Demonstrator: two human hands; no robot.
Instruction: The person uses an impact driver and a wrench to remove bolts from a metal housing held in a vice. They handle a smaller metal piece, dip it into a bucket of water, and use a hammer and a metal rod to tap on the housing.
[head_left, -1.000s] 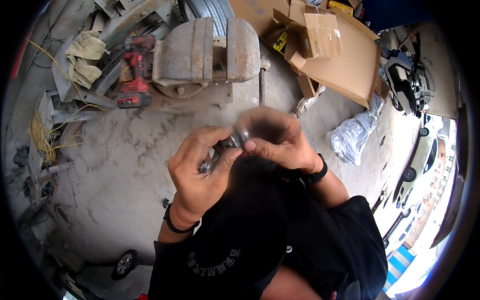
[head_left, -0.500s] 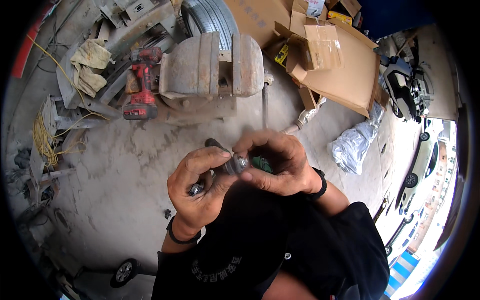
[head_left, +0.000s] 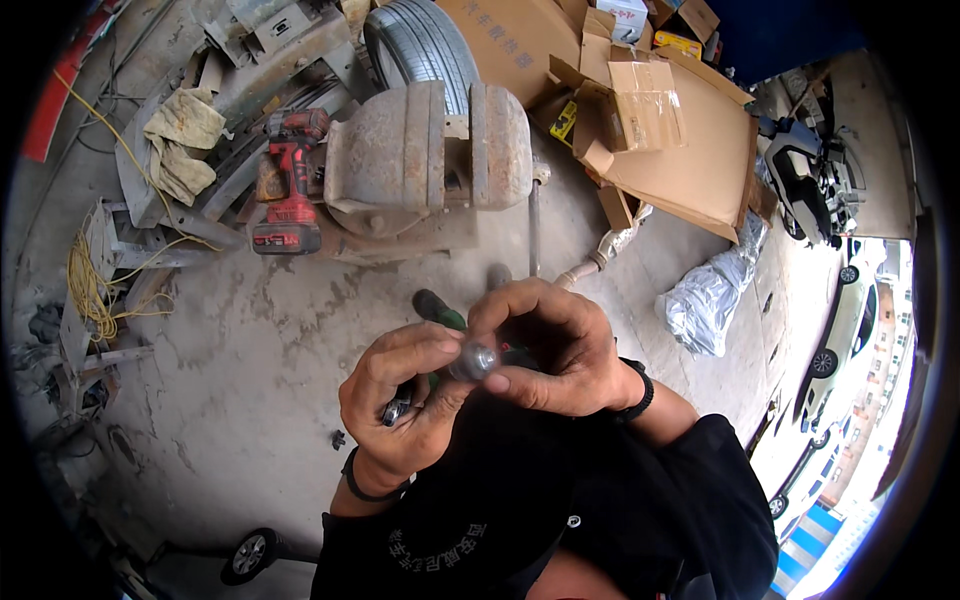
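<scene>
A small rounded, shiny metal part (head_left: 478, 361) is held up between my two hands in front of my chest; its exact kind is blurred. My left hand (head_left: 400, 385) pinches its left side with thumb and fingertips. A second small metal piece (head_left: 397, 408) is tucked in the curled lower fingers of that hand. From the other side, my right hand (head_left: 560, 345) closes thumb and index finger on the rounded part, the fingers arched. Beyond the hands, a rusty bench vise (head_left: 385, 150) stands with a gap between its jaws.
A red cordless power tool (head_left: 290, 185) lies left of the vise, near a rag (head_left: 185, 140) and a yellow cord (head_left: 95, 285). Behind are a tire (head_left: 425, 50) and cardboard boxes (head_left: 690, 170). A silvery plastic bag (head_left: 705, 300) is at right. A dark-green shoe-like shape (head_left: 437, 308) shows below the hands.
The view has shifted slightly, so the vise and power tool sit a little lower. Both hands keep hold of the rounded metal part, whose rounded end now faces me more.
</scene>
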